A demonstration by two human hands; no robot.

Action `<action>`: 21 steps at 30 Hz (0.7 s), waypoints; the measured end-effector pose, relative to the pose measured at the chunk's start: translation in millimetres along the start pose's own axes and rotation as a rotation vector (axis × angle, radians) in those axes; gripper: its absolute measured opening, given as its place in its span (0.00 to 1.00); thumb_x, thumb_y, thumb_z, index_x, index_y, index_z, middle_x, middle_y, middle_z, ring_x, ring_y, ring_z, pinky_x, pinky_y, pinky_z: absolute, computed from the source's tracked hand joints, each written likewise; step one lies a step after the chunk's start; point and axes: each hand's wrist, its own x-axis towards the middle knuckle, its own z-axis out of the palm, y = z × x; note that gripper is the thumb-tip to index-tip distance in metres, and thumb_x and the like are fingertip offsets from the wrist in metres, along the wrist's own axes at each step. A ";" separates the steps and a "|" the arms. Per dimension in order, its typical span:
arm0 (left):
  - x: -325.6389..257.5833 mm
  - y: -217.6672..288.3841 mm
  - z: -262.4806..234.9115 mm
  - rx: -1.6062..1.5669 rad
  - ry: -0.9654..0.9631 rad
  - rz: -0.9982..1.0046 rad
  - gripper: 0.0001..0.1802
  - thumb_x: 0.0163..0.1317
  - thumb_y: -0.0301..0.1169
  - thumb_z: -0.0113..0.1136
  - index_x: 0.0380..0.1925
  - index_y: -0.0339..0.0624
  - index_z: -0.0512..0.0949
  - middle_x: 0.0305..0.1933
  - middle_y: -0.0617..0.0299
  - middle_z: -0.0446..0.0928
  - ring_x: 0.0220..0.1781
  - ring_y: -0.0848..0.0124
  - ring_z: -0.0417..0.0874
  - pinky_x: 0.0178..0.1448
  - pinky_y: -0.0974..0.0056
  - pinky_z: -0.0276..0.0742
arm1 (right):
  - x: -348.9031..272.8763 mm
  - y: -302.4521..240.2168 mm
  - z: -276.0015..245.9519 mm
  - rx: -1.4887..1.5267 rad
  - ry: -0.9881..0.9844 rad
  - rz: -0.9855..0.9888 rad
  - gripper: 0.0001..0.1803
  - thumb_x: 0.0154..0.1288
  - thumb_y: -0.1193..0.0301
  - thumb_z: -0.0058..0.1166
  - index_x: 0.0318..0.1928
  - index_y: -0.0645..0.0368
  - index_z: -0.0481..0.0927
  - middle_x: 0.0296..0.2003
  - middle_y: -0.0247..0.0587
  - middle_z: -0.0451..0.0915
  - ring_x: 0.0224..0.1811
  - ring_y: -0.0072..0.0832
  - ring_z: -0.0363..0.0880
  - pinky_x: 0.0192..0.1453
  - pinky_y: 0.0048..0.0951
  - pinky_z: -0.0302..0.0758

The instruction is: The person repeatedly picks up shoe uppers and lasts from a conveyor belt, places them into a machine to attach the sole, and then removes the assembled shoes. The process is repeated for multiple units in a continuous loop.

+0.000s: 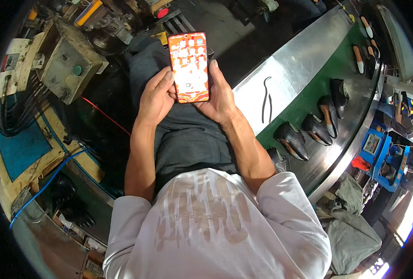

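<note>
A smartphone (189, 67) with a lit red and white screen full of icons is held upright over my lap. My left hand (156, 95) grips its left edge, thumb along the side and fingers curled behind. On the other edge, my right hand (219, 95) supports the phone from below and the side, its thumb beside the screen. The fingers behind the phone are mostly hidden. To the right of my right hand, a pair of dark-handled pincers (266, 100) lies on a shiny metal work surface (290, 69).
Several black shoes (292, 139) stand along a green conveyor belt (288, 109) on my right. A grimy machine box with a green button (77, 70) is at the left, near a blue hose (53, 176). A blue crate (387, 174) stands far right.
</note>
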 end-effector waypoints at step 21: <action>-121.7 24.8 72.4 0.482 0.353 0.106 0.14 0.84 0.33 0.55 0.50 0.32 0.83 0.41 0.54 0.86 0.42 0.67 0.88 0.47 0.60 0.86 | 4.9 40.8 67.7 -0.050 -0.121 0.158 0.42 0.83 0.34 0.35 0.72 0.61 0.71 0.58 0.63 0.84 0.55 0.53 0.86 0.53 0.49 0.86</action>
